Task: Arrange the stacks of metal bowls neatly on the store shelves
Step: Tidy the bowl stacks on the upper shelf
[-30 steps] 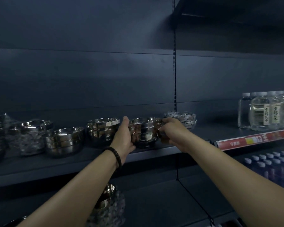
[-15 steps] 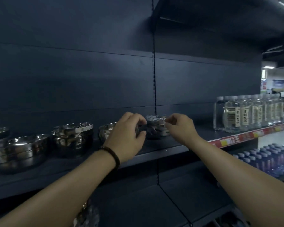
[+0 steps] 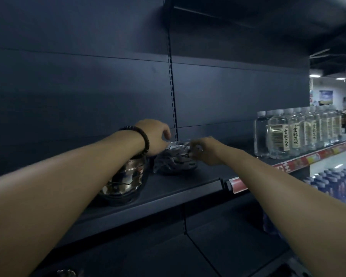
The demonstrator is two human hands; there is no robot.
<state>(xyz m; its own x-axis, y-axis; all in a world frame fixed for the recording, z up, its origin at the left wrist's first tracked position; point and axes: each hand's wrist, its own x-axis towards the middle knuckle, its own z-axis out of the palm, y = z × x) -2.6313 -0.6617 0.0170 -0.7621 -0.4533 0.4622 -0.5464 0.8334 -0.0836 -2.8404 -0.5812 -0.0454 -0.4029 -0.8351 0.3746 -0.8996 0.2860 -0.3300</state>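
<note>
Both hands, left point(image 3: 155, 136) and right point(image 3: 205, 149), pinch the wrapped bowl stack point(image 3: 175, 158) between them.

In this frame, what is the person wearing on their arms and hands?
Both forearms are bare, no sleeves or gloves in view. The left wrist carries a dark braided bracelet. Neither the left hand nor the right hand shows a clear ring.

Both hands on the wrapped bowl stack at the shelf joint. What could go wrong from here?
1. The left hand and right hand grip only the wrapped bowl stack by its top; the plastic may slip.
2. The left forearm crosses the unwrapped bowl stack near the shelf edge and might nudge it off.
</note>
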